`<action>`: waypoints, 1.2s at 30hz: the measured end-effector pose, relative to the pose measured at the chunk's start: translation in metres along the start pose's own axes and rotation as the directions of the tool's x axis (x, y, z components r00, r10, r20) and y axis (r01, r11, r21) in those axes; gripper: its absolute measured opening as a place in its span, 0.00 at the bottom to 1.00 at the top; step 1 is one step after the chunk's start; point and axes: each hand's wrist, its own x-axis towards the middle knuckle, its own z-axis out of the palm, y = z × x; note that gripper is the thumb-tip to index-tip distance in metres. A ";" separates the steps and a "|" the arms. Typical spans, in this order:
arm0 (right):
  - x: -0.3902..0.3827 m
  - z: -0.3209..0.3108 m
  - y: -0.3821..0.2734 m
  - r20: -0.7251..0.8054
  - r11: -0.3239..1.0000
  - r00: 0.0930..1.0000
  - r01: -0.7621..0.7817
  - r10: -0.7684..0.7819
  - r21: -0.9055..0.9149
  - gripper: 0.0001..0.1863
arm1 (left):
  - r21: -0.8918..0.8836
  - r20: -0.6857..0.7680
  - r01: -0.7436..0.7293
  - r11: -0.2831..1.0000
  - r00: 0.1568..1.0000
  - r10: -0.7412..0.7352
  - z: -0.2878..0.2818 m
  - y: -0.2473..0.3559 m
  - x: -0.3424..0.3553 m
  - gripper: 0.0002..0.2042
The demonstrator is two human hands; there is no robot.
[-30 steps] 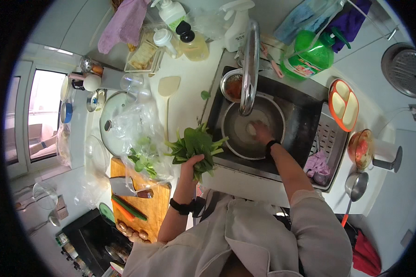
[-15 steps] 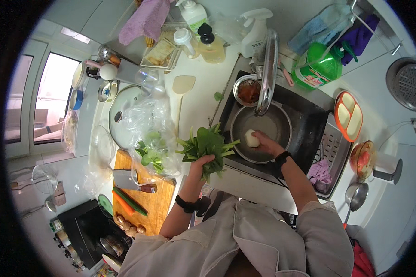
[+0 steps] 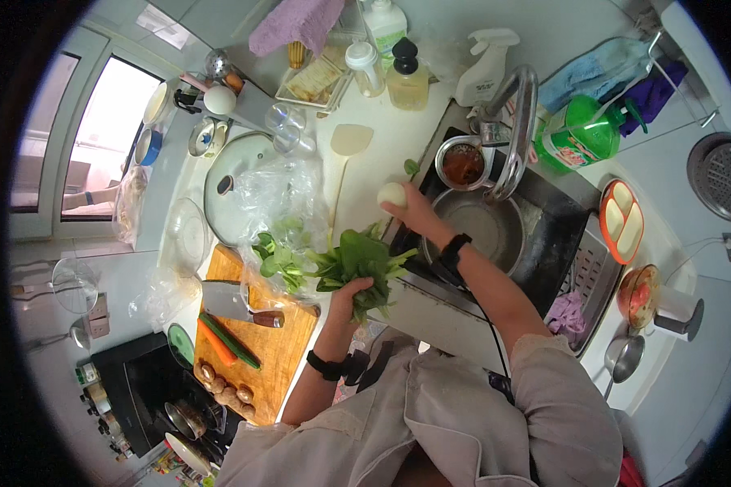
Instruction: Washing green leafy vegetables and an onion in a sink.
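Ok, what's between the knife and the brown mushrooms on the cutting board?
In the head view, a carrot and what looks like a cucumber lie there side by side.

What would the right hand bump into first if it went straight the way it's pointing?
Probably the spatula, ahead and to the left of the right hand. Its height is hard to judge here, so it might pass over instead.

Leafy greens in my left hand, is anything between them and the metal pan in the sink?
Yes: in this view, your right hand, mostly its wrist with a black band, lies between the leafy greens and the metal pan.
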 end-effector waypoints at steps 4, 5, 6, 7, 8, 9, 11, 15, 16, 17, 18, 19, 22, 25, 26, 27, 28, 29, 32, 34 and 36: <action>0.009 0.008 0.026 -0.224 0.690 0.827 0.245 -0.515 -0.681 0.32 | -0.016 -0.007 -0.050 0.999 0.999 0.050 -0.003 0.000 0.002 0.16; 0.004 0.010 0.019 -0.246 0.700 0.882 0.122 -0.401 -0.704 0.31 | -0.012 -0.031 -0.051 0.999 0.998 0.051 -0.006 0.000 0.002 0.16; -0.001 0.011 0.008 -0.251 0.701 0.883 0.114 -0.396 -0.704 0.31 | -0.014 -0.038 -0.038 0.999 0.999 0.037 -0.005 0.000 0.003 0.16; -0.006 0.012 -0.004 -0.251 0.720 0.901 0.090 -0.353 -0.688 0.29 | -0.012 -0.034 -0.030 0.999 0.999 0.029 -0.004 -0.001 0.005 0.16; -0.010 0.011 -0.010 -0.255 0.739 0.915 0.065 -0.312 -0.671 0.27 | -0.002 -0.036 -0.011 1.000 0.999 0.011 -0.004 0.000 0.007 0.16; -0.011 0.005 -0.001 -0.268 0.742 0.913 0.054 -0.308 -0.669 0.27 | 0.009 -0.037 0.009 1.000 0.999 -0.008 -0.003 0.000 0.010 0.16; -0.019 -0.013 0.029 -0.407 0.838 0.807 0.186 -0.429 -0.514 0.24 | 0.021 -0.018 -0.003 1.000 1.000 0.003 -0.003 0.000 0.017 0.16; -0.088 -0.083 0.115 -0.416 0.730 0.893 -0.398 0.171 -0.555 0.24 | -0.014 0.029 -0.026 1.000 0.999 0.027 0.001 0.003 0.021 0.16; -0.108 -0.101 0.140 -0.426 0.565 0.879 -0.467 0.214 -0.681 0.29 | -0.004 0.022 -0.050 0.999 0.998 0.050 -0.001 0.001 0.024 0.16; -0.129 -0.108 0.173 -0.654 0.559 0.746 -0.597 0.124 -0.575 0.29 | -0.004 0.027 -0.046 0.999 0.999 0.046 0.006 0.004 0.023 0.16; -0.143 -0.122 0.209 -0.710 0.515 0.683 -0.676 0.172 -0.526 0.28 | 0.010 0.034 0.005 1.000 0.999 -0.005 0.017 0.008 0.020 0.16; -0.150 -0.136 0.233 -0.735 0.493 0.649 -0.713 0.194 -0.499 0.28 | 0.023 0.038 0.053 0.998 0.998 -0.054 0.025 0.009 0.020 0.17; -0.161 -0.159 0.268 -0.478 0.784 0.685 -0.621 0.550 0.013 0.24 | 0.072 0.086 -0.001 0.997 0.996 -0.005 0.028 0.003 0.030 0.17; -0.160 -0.144 0.265 -0.539 0.784 0.578 -0.529 0.613 0.325 0.19 | 0.113 0.090 0.022 0.993 0.995 -0.033 0.038 0.002 0.029 0.17; -0.157 -0.134 0.250 -0.531 0.783 0.582 -0.528 0.615 0.329 0.19 | 0.119 0.084 0.020 0.993 0.996 -0.030 0.037 0.002 0.029 0.17; -0.157 -0.122 0.229 -0.587 0.838 0.606 -0.460 0.538 0.293 0.18 | 0.127 0.063 0.018 0.992 0.998 -0.026 0.035 0.001 0.029 0.17; -0.161 -0.117 0.218 -0.646 0.885 0.613 -0.391 0.456 0.253 0.16 | 0.136 0.051 0.021 0.991 0.998 -0.029 0.034 -0.001 0.029 0.17; -0.165 -0.120 0.222 -0.654 0.883 0.601 -0.390 0.459 0.262 0.16 | 0.143 0.062 0.030 0.989 0.997 -0.039 0.037 -0.002 0.031 0.17; -0.176 -0.129 0.231 -0.736 0.913 0.604 -0.404 0.307 0.050 0.16 | 0.182 0.113 0.009 0.983 0.993 -0.030 0.045 -0.005 0.037 0.16; -0.181 -0.123 0.190 -0.768 0.968 0.635 -0.231 0.078 -0.093 0.14 | 0.177 0.120 0.001 0.984 0.993 -0.022 0.049 -0.002 0.034 0.16; -0.185 -0.119 0.154 -0.796 0.983 0.605 -0.157 0.023 -0.091 0.14 | 0.156 0.134 0.027 0.987 0.990 -0.049 0.051 -0.002 0.037 0.16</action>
